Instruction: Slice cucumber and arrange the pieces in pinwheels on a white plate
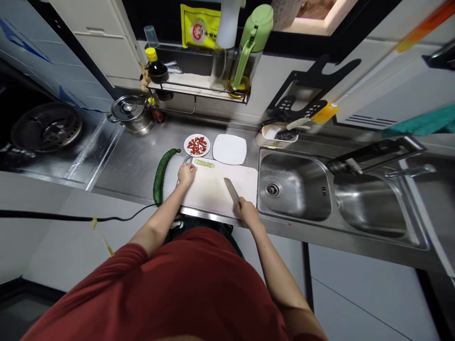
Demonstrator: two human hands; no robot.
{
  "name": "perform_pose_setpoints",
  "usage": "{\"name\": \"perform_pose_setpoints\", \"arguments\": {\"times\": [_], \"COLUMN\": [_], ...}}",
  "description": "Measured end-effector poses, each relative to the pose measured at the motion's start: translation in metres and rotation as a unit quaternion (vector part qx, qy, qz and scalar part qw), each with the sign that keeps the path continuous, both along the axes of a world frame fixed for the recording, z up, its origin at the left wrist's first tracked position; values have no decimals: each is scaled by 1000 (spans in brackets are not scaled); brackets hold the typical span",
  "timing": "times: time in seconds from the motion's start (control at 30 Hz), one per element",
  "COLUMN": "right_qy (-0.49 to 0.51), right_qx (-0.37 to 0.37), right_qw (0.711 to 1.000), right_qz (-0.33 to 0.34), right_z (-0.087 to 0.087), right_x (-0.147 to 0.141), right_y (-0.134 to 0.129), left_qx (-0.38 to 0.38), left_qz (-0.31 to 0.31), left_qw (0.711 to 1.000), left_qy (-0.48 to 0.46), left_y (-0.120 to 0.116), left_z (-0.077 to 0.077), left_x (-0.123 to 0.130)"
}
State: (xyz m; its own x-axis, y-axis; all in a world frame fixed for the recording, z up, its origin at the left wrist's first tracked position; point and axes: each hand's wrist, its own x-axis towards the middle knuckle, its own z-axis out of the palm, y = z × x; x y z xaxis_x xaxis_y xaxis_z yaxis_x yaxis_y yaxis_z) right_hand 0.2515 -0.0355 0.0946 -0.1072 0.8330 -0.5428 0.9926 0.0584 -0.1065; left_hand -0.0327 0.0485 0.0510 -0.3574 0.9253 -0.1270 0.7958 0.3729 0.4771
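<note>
My right hand (248, 212) grips the handle of a kitchen knife (232, 190), its blade angled up and left over the white cutting board (216, 192). At the board's upper left, my left hand (186, 174) has its fingers pinched together, with a pale green cucumber slice at the fingertips. A row of overlapping cucumber slices (204, 164) lies along the board's far edge, just right of that hand. To the left of the board, a long, curved, dark green cucumber (161, 176) rests on the counter.
Behind the board stand a plate of chopped red pieces (197, 145) and a white square plate (229, 148). The double sink (295, 184) lies right. A lidded pot (131, 114) and a wok (46, 127) stand left. A shelf (199, 86) holds bottles.
</note>
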Motion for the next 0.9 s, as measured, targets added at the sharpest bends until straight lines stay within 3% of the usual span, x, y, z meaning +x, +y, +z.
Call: {"name": "perform_pose_setpoints", "arguments": {"times": [0.2,0.37,0.53,0.73,0.9], "right_qy": [8,6,5,14,19], "right_qx": [22,42,34,34,36], "right_qw": [1000,999,999,999,999], "right_qz": [-6,-9,-21,-33,-31], "right_z": [-5,-8,-6,-6,-11], "right_x": [2,4,4,6,10], "right_y": [-1,-1,-1,-4,-6], "left_qx": [30,65,27,-19,-19], "left_qz": [-14,-103,-170,-224,-236], "left_qw": [999,992,984,969,964], "left_qy": [-1,-14,37,102,118], "left_y": [-1,12,30,44,45], "left_z": [4,9,11,9,5], "left_x": [8,30,49,56,56]}}
